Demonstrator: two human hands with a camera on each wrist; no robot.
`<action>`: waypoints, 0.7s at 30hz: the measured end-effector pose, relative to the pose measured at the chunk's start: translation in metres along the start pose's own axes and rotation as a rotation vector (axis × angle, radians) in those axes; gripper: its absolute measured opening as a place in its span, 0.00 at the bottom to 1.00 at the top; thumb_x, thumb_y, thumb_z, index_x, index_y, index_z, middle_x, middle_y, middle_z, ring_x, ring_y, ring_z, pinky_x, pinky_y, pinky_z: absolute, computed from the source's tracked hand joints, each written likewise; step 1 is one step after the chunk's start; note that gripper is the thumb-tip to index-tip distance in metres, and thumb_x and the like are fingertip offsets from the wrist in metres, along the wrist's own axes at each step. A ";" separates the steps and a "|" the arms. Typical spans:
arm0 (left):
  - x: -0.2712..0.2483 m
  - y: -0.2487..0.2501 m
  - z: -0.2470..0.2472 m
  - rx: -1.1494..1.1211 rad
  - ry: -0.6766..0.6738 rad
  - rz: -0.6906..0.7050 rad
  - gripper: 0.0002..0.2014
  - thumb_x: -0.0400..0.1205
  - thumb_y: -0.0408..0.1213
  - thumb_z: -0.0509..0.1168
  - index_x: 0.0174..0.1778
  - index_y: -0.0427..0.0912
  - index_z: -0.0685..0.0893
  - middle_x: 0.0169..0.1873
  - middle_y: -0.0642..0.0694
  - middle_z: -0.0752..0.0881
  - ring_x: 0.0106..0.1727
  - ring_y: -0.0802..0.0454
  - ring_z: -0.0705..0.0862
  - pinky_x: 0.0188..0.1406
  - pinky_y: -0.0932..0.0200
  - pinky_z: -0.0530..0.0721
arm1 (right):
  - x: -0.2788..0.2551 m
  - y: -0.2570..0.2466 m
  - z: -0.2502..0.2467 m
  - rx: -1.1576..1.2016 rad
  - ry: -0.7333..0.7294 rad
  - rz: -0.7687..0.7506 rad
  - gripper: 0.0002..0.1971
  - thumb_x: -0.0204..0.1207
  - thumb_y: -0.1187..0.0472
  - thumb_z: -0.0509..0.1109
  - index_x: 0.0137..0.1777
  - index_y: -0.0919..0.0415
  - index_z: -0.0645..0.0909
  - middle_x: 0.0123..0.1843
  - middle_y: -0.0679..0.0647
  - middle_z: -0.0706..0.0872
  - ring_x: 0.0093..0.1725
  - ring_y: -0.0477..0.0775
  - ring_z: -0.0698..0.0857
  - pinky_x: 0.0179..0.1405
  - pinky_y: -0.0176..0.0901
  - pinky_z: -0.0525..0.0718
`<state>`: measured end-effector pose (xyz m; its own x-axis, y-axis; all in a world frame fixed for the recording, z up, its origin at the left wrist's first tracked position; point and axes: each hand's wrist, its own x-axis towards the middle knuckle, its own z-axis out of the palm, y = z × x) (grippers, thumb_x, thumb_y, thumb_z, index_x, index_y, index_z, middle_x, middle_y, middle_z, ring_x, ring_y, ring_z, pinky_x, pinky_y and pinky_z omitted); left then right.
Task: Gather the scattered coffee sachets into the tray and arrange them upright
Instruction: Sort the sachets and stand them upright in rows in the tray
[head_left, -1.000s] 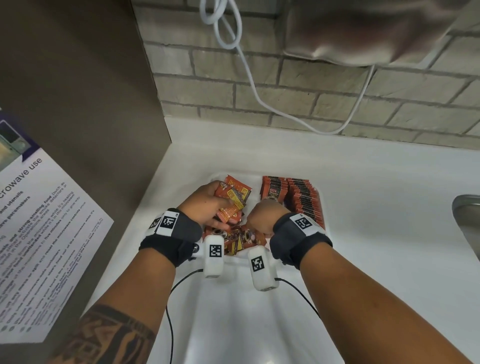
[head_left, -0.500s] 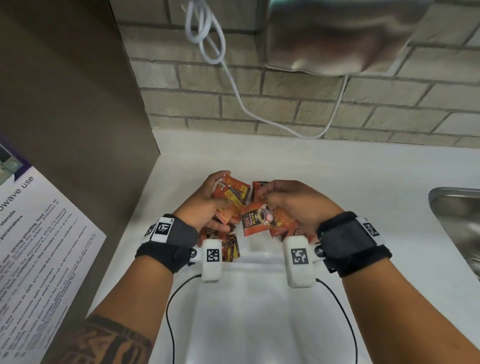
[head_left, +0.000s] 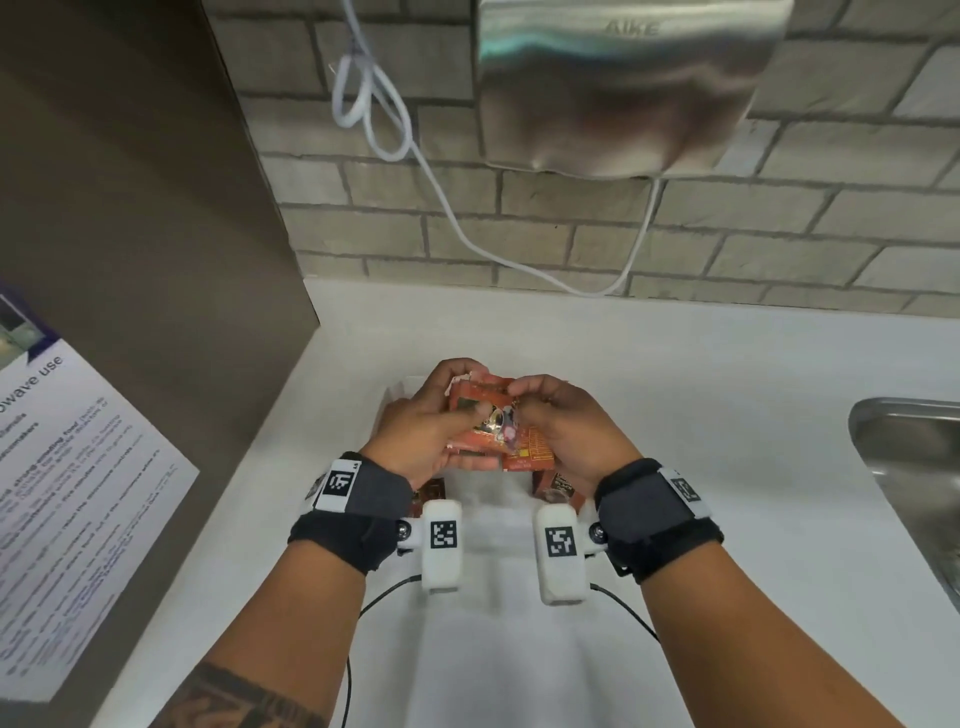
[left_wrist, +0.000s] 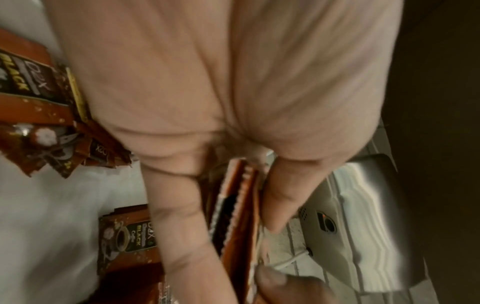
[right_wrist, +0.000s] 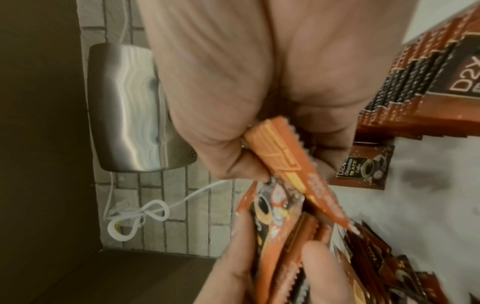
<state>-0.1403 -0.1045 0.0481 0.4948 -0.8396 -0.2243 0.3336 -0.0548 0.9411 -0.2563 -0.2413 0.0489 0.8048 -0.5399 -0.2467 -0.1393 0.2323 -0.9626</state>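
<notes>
Sachets (head_left: 488, 426) are pinched in both hands' grip above the tray (head_left: 400, 389), where others stand upright (right_wrist: 426, 82).

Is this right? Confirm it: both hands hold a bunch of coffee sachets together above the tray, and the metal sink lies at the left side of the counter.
Not quite. The sink lies at the right side of the counter, as the head view shows. The rest stands: the left hand and right hand hold a bunch of coffee sachets together above the tray.
</notes>
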 end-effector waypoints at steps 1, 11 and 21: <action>-0.001 -0.002 0.001 0.008 0.022 0.011 0.15 0.85 0.31 0.67 0.66 0.49 0.78 0.61 0.40 0.86 0.55 0.35 0.90 0.39 0.43 0.92 | -0.001 0.001 -0.001 0.011 -0.020 0.004 0.13 0.68 0.68 0.72 0.53 0.59 0.84 0.53 0.64 0.90 0.50 0.64 0.89 0.48 0.56 0.88; -0.013 -0.010 -0.006 0.044 0.206 0.068 0.13 0.85 0.27 0.64 0.57 0.51 0.78 0.64 0.34 0.81 0.46 0.36 0.91 0.28 0.50 0.89 | -0.013 -0.007 -0.010 0.075 0.018 0.015 0.08 0.80 0.66 0.68 0.46 0.70 0.86 0.52 0.71 0.91 0.55 0.74 0.89 0.60 0.76 0.84; 0.001 0.004 -0.004 0.109 0.196 0.109 0.13 0.84 0.29 0.68 0.59 0.48 0.75 0.47 0.40 0.88 0.41 0.42 0.90 0.33 0.50 0.89 | -0.005 -0.007 -0.001 -0.091 -0.105 -0.105 0.09 0.79 0.59 0.76 0.55 0.62 0.86 0.57 0.58 0.91 0.59 0.61 0.90 0.61 0.58 0.86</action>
<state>-0.1356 -0.1032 0.0504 0.6731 -0.7233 -0.1543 0.1858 -0.0365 0.9819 -0.2602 -0.2408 0.0570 0.8729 -0.4687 -0.1356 -0.0991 0.1019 -0.9898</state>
